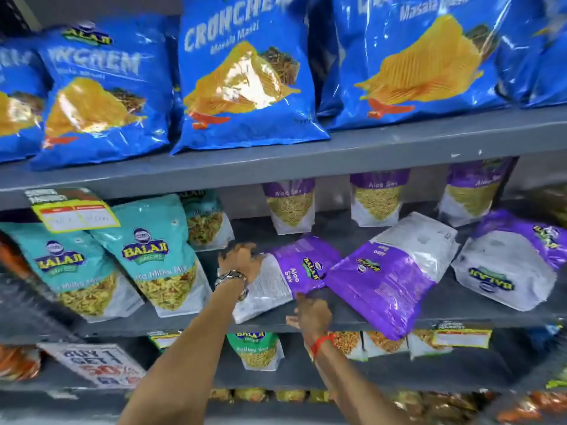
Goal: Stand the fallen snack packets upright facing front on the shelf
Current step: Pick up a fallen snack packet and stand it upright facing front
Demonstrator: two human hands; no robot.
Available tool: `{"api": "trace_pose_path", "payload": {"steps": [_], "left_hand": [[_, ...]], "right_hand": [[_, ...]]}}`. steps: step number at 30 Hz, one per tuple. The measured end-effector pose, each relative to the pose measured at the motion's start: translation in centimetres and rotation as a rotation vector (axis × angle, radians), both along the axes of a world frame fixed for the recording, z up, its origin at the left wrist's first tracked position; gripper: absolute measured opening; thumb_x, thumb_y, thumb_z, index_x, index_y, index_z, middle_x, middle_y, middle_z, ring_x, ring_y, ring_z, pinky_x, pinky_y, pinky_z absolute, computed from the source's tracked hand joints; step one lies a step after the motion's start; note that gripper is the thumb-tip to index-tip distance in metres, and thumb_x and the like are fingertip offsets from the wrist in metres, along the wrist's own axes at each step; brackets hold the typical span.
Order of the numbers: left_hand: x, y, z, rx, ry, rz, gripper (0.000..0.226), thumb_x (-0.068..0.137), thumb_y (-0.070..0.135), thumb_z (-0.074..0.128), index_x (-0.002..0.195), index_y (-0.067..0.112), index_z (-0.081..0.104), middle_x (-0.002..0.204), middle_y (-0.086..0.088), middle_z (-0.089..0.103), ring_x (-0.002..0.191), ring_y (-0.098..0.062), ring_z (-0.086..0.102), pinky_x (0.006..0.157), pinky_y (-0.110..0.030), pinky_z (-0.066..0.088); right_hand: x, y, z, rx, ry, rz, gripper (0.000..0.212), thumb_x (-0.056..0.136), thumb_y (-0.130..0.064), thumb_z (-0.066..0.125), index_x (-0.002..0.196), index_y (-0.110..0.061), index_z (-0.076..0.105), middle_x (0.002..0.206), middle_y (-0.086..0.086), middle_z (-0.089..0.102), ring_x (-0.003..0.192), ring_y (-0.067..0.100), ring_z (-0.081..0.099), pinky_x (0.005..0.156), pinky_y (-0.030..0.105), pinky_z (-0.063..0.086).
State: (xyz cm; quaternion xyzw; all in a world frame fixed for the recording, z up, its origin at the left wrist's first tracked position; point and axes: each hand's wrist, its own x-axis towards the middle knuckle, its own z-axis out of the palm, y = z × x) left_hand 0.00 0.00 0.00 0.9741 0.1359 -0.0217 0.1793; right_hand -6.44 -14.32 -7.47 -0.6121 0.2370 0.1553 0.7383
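Note:
Three purple-and-white Aloo Sev packets lie fallen on the grey middle shelf (460, 305). The leftmost fallen packet (291, 277) lies on its side. My left hand (242, 262), with a watch on its wrist, grips that packet's white end. My right hand (310, 314) touches its purple lower edge from below, fingers curled. A second fallen packet (389, 280) overlaps it on the right and hangs over the shelf's front edge. The third fallen packet (509, 268) lies upside down further right. Three upright Aloo Sev packets (290, 207) stand at the back.
Teal Balaji mix packets (159, 259) stand leaning at the left of the same shelf, close to my left hand. Large blue Crunchem bags (245, 75) fill the upper shelf. A yellow price tag (76, 216) hangs from its edge. Lower shelves hold more packets and an offer sign (101, 366).

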Motion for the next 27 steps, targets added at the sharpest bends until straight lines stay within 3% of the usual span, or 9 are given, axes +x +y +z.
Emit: {"api": "trace_pose_path", "payload": {"steps": [3, 6, 9, 14, 16, 19, 22, 25, 27], "left_hand": [[2.7, 0.7, -0.6, -0.167, 0.050, 0.008, 0.061, 0.067, 0.040, 0.053, 0.119, 0.009, 0.051, 0.125, -0.021, 0.057, 0.113, -0.037, 0.053, 0.101, -0.049, 0.043], [4.5, 0.5, -0.4, -0.171, 0.161, 0.028, 0.041, 0.083, 0.021, 0.051, 0.116, -0.003, 0.053, 0.119, -0.025, 0.058, 0.105, -0.033, 0.058, 0.092, -0.032, 0.047], [5.5, 0.9, -0.9, -0.122, 0.299, -0.053, 0.032, 0.088, 0.035, 0.046, 0.096, 0.009, 0.063, 0.098, -0.019, 0.062, 0.062, -0.016, 0.050, 0.058, -0.019, 0.044], [6.6, 1.0, -0.9, -0.115, 0.316, -0.047, 0.035, 0.080, 0.044, 0.056, 0.062, 0.015, 0.058, 0.065, -0.004, 0.053, 0.063, -0.019, 0.049, 0.052, -0.023, 0.036], [7.0, 1.4, -1.2, -0.128, 0.306, -0.040, 0.039, 0.077, 0.048, 0.059, 0.068, 0.010, 0.064, 0.070, -0.008, 0.060, 0.073, -0.023, 0.055, 0.056, -0.025, 0.041], [7.8, 3.0, -2.8, -0.165, 0.219, 0.018, 0.057, 0.071, 0.054, 0.062, 0.088, 0.000, 0.069, 0.096, -0.019, 0.069, 0.090, -0.030, 0.063, 0.083, -0.037, 0.053], [7.3, 3.4, -2.5, -0.229, 0.183, 0.044, 0.045, 0.078, 0.038, 0.061, 0.094, -0.004, 0.067, 0.106, -0.023, 0.068, 0.097, -0.033, 0.063, 0.087, -0.039, 0.050], [6.3, 3.6, -1.2, -0.432, 0.087, 0.094, 0.030, 0.082, 0.016, 0.059, 0.099, -0.007, 0.063, 0.111, -0.020, 0.066, 0.103, -0.031, 0.059, 0.082, -0.027, 0.048], [5.5, 3.9, -0.8, -0.619, -0.012, 0.159, 0.016, 0.080, 0.008, 0.060, 0.093, -0.001, 0.063, 0.080, -0.005, 0.075, 0.090, -0.020, 0.057, 0.058, -0.005, 0.044]], "right_hand": [[1.3, 0.2, -0.2, 0.062, 0.026, -0.150, 0.032, 0.091, -0.022, 0.053, 0.061, -0.011, 0.049, 0.056, 0.009, 0.060, 0.045, 0.018, 0.060, 0.069, 0.042, 0.058], [2.3, 0.7, -0.9, 0.145, 0.064, -0.245, 0.030, 0.091, -0.018, 0.053, 0.064, -0.005, 0.051, 0.079, 0.024, 0.061, 0.059, 0.030, 0.062, 0.070, 0.047, 0.054], [2.5, 0.6, -1.6, 0.189, 0.115, -0.225, 0.023, 0.093, -0.013, 0.050, 0.072, -0.003, 0.051, 0.089, 0.028, 0.060, 0.073, 0.037, 0.064, 0.071, 0.046, 0.053], [2.8, 0.8, -1.5, 0.188, 0.087, -0.284, 0.010, 0.093, -0.006, 0.048, 0.089, 0.002, 0.052, 0.095, 0.026, 0.060, 0.075, 0.035, 0.064, 0.074, 0.046, 0.055], [2.8, 1.0, -1.2, 0.199, 0.082, -0.307, 0.010, 0.094, -0.007, 0.044, 0.088, -0.002, 0.050, 0.094, 0.023, 0.058, 0.080, 0.035, 0.063, 0.075, 0.047, 0.054], [2.8, 1.5, -1.0, 0.196, 0.065, -0.347, 0.014, 0.095, -0.005, 0.037, 0.097, -0.002, 0.051, 0.094, 0.021, 0.057, 0.087, 0.037, 0.062, 0.075, 0.046, 0.054], [3.2, 2.0, -0.1, 0.161, 0.047, -0.379, 0.019, 0.093, -0.003, 0.038, 0.094, -0.004, 0.057, 0.092, 0.018, 0.061, 0.085, 0.032, 0.062, 0.077, 0.049, 0.056], [4.0, 2.4, 0.5, 0.129, 0.024, -0.421, 0.027, 0.092, -0.007, 0.040, 0.073, -0.019, 0.056, 0.092, 0.011, 0.060, 0.080, 0.024, 0.057, 0.074, 0.046, 0.056], [4.6, 2.5, 0.9, 0.114, -0.027, -0.466, 0.029, 0.090, -0.012, 0.045, 0.066, -0.026, 0.053, 0.093, 0.009, 0.060, 0.084, 0.024, 0.057, 0.074, 0.045, 0.055]]}}
